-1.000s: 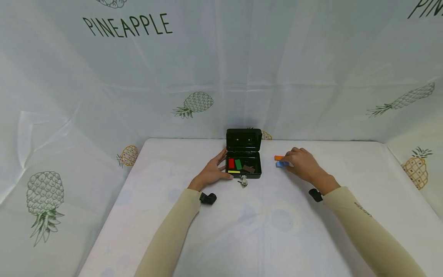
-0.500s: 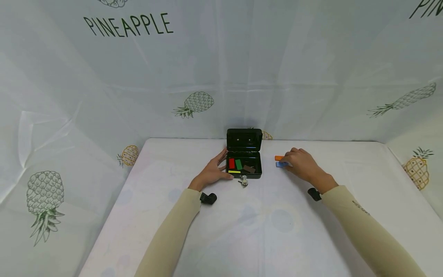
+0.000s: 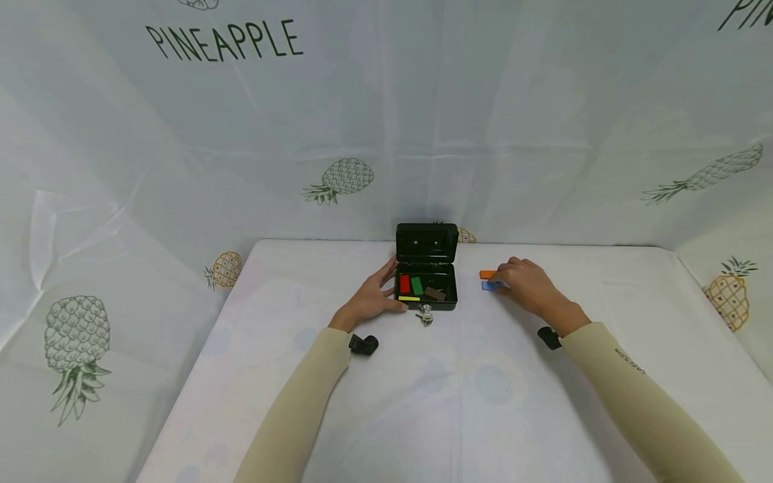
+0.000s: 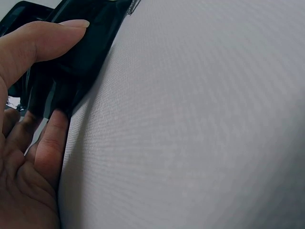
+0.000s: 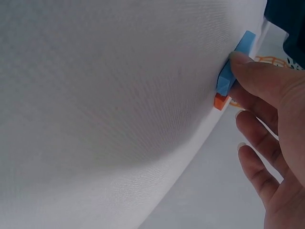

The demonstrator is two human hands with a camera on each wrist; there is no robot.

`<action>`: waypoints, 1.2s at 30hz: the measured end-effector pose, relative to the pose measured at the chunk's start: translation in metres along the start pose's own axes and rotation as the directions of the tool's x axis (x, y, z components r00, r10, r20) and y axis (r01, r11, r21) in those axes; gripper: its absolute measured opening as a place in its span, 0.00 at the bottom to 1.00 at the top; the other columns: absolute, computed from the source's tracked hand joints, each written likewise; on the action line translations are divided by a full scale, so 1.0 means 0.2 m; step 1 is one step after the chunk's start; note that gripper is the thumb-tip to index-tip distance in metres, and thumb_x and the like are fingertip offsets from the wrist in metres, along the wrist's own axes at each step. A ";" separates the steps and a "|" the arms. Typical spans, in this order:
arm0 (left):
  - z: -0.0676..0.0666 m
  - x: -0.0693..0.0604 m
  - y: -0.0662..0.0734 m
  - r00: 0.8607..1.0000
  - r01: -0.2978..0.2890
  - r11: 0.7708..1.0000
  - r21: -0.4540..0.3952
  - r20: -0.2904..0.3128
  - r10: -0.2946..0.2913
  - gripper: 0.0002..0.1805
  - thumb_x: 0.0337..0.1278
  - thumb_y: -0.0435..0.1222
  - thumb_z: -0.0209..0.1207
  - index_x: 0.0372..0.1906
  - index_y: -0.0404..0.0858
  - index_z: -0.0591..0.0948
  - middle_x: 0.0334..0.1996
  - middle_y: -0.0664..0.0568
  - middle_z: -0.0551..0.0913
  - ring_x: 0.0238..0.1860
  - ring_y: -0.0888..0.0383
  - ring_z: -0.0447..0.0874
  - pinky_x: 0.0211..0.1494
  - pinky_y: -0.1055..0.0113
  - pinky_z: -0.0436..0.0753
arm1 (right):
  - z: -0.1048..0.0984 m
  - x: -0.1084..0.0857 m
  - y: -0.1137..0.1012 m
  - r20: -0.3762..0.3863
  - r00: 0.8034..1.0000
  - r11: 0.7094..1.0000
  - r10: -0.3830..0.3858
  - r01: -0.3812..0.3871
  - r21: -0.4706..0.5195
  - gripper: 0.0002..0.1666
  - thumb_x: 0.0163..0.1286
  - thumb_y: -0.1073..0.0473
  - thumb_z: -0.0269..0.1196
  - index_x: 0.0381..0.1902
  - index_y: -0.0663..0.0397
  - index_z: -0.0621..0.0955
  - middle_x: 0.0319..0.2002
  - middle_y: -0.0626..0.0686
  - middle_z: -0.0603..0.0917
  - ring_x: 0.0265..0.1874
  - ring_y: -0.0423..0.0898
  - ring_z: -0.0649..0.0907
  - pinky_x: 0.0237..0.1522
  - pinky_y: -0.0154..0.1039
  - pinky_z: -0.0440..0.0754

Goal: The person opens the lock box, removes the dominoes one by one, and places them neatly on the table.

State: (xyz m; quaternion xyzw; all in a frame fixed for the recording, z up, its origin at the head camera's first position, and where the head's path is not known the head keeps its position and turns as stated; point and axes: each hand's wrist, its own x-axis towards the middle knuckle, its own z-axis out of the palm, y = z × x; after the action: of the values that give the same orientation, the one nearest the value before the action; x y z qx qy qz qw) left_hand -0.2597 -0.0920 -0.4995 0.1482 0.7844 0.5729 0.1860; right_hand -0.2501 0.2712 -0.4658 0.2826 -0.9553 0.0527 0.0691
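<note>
A small black cash box [image 3: 427, 252] stands on the table with its lid raised. My left hand [image 3: 370, 296] braces it, the fingers fairly straight along its left side and the thumb [image 4: 59, 39] against its front. Inside lie a red block [image 3: 404, 284], a green block [image 3: 417, 286], a brown block [image 3: 435, 294] and a yellow strip [image 3: 409, 298]. To the right, my right hand [image 3: 527, 285] pinches a blue block [image 5: 226, 81] between thumb and index finger, low at the tabletop. Just behind it lies an orange block [image 3: 486, 274], partly covered by the hand.
Keys [image 3: 426, 315] hang from the lock at the box's front. A white cloth covers the table [image 3: 453, 402]. Behind its rear edge rises a pineapple-print sheet [image 3: 483, 134], close to the raised lid.
Both hands and the blocks stay in place. Only a very slight shift of the whole head view shows.
</note>
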 end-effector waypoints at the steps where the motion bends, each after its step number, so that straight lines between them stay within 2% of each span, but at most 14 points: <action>1: 0.00 0.00 0.00 1.000 -0.003 1.000 -0.002 0.000 0.003 0.66 0.52 0.23 0.76 0.88 0.50 0.47 0.86 0.53 0.51 0.85 0.52 0.51 0.80 0.54 0.72 | 0.00 0.00 0.00 0.001 1.000 1.000 -0.003 0.003 -0.006 0.17 0.55 0.67 0.81 0.44 0.63 0.92 0.41 0.58 0.92 0.41 0.56 0.85 0.46 0.53 0.89; 7: 0.00 0.01 0.00 1.000 -0.004 1.000 0.004 -0.001 0.004 0.66 0.53 0.23 0.76 0.88 0.50 0.46 0.86 0.53 0.51 0.85 0.51 0.51 0.80 0.53 0.72 | -0.01 -0.01 0.00 -0.030 0.999 1.000 -0.022 0.022 -0.007 0.16 0.55 0.68 0.81 0.42 0.63 0.92 0.40 0.58 0.92 0.41 0.57 0.86 0.44 0.53 0.90; 13: 0.00 0.00 0.01 1.000 0.015 1.000 0.004 -0.009 -0.015 0.66 0.53 0.23 0.76 0.88 0.51 0.46 0.86 0.51 0.51 0.85 0.51 0.51 0.80 0.53 0.71 | -0.05 -0.01 -0.02 -0.107 0.993 0.998 -0.052 0.054 0.016 0.16 0.55 0.69 0.81 0.42 0.60 0.92 0.41 0.57 0.92 0.43 0.57 0.86 0.46 0.54 0.89; 18: 0.00 0.00 0.01 1.000 0.018 1.000 0.004 -0.013 -0.018 0.66 0.53 0.23 0.76 0.88 0.51 0.46 0.86 0.51 0.51 0.85 0.51 0.51 0.80 0.53 0.71 | -0.10 0.02 -0.10 -0.189 0.977 0.994 -0.094 0.103 0.038 0.16 0.53 0.68 0.82 0.41 0.59 0.92 0.39 0.55 0.91 0.42 0.57 0.86 0.45 0.54 0.88; 25: -0.01 0.00 0.00 1.000 0.004 1.000 -0.011 -0.011 -0.004 0.66 0.52 0.24 0.76 0.88 0.51 0.47 0.86 0.50 0.52 0.85 0.50 0.52 0.80 0.53 0.72 | -0.16 0.08 -0.24 -0.256 0.956 0.986 -0.146 0.162 0.044 0.17 0.52 0.68 0.83 0.41 0.59 0.92 0.41 0.53 0.91 0.43 0.55 0.85 0.48 0.54 0.88; 31: -0.01 0.00 0.00 1.000 -0.003 1.000 -0.009 -0.004 0.003 0.65 0.53 0.24 0.76 0.88 0.50 0.47 0.86 0.50 0.52 0.85 0.51 0.52 0.80 0.53 0.72 | -0.16 0.14 -0.33 -0.267 0.949 0.981 -0.168 0.186 0.044 0.17 0.53 0.66 0.83 0.42 0.58 0.92 0.41 0.53 0.90 0.45 0.54 0.86 0.51 0.53 0.88; 36: 0.00 0.00 0.01 1.000 0.010 1.000 -0.011 -0.001 -0.010 0.65 0.53 0.24 0.76 0.88 0.50 0.47 0.86 0.50 0.52 0.85 0.51 0.52 0.80 0.52 0.71 | -0.14 0.18 -0.38 -0.233 0.961 0.985 -0.147 0.163 0.049 0.16 0.57 0.63 0.82 0.43 0.57 0.92 0.43 0.53 0.90 0.46 0.54 0.85 0.54 0.53 0.87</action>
State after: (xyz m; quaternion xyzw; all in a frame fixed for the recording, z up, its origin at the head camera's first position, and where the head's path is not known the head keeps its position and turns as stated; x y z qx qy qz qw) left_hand -0.2592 -0.0921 -0.4982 0.1430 0.7821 0.5762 0.1894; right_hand -0.2358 0.1918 -0.4269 0.3509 -0.9135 0.1117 0.1728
